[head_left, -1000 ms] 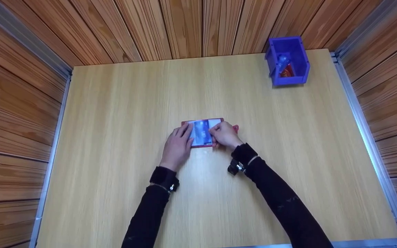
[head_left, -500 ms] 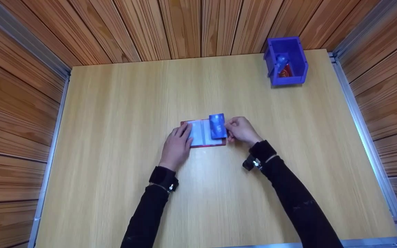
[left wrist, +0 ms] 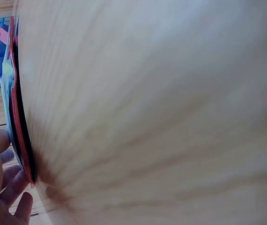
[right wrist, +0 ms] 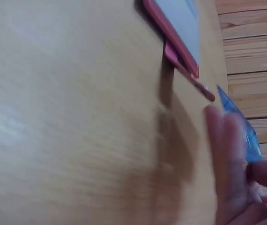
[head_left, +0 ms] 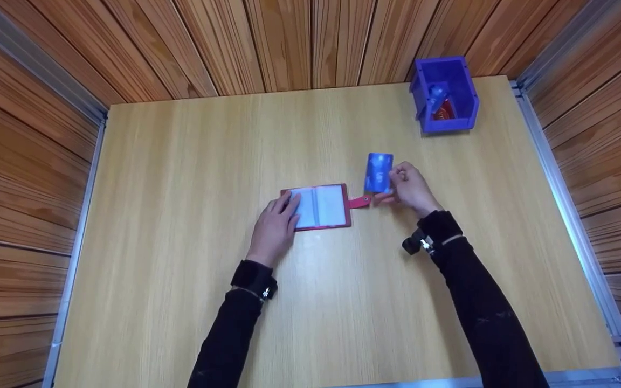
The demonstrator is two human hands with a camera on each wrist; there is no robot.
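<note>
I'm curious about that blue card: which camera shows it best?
The head view shows the blue card nearly face-on. The left wrist view catches a sliver; the right wrist view, a slanted strip partly behind the right hand.

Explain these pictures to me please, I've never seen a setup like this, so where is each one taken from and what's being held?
There's no robot here, just a person working bare-handed. The wide pictures come from a camera worn on the head, looking down. The two tilted close-ups come from small cameras strapped to the left and right wrists. On the table lies an open red holder with a pale inside and a strap sticking out to the right. The left hand rests its fingers on the holder's left part. The right hand holds a blue card by its edge, past the holder's right edge. Farther back stands a purple bin with a blue item and a red item in it.
</note>
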